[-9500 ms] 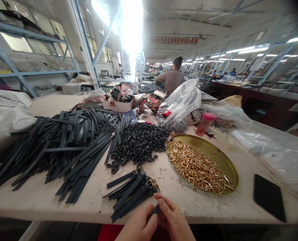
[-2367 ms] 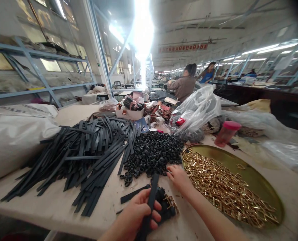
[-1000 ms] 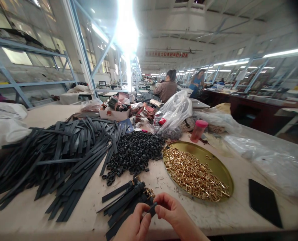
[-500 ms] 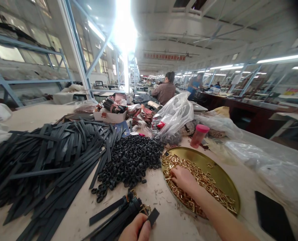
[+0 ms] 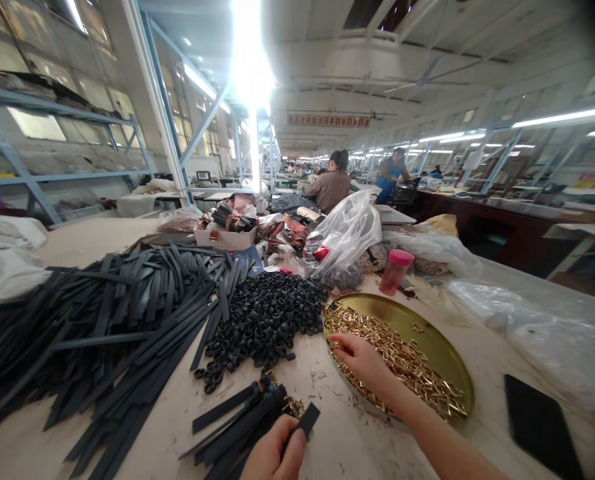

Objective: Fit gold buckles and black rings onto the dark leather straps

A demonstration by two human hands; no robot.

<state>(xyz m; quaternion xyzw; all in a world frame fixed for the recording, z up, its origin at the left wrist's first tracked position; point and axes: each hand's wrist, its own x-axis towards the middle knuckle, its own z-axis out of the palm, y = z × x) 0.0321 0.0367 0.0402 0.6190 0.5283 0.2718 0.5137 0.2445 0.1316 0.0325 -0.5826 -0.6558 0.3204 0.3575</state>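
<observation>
My left hand [image 5: 277, 450], at the bottom centre, pinches a black strap [image 5: 309, 419] between thumb and fingers; its squared end sticks out to the right. Just beyond that hand lies a bundle of black straps [image 5: 250, 407] with gold buckles at their ends. Over the left side of a round gold tray [image 5: 445, 350], my right hand [image 5: 360, 360] has its fingertips drawn together. Whatever they hold is too small to make out. Gold buckles [image 5: 422, 380] are heaped in the tray around it. Small black loops [image 5: 267, 313] form a pile left of the tray.
Loose black straps [image 5: 127, 287] cover the table's left side. A pink-lidded jar [image 5: 396, 272] and a clear plastic bag [image 5: 347, 230] stand behind the tray. At right are a flat black object [image 5: 542, 427] and plastic sheeting [image 5: 517, 320]. Two people work farther back.
My right hand has moved slightly left from among the buckles towards the tray's edge, fingers drawn together. My left hand keeps the strap. The view has shifted a little.
</observation>
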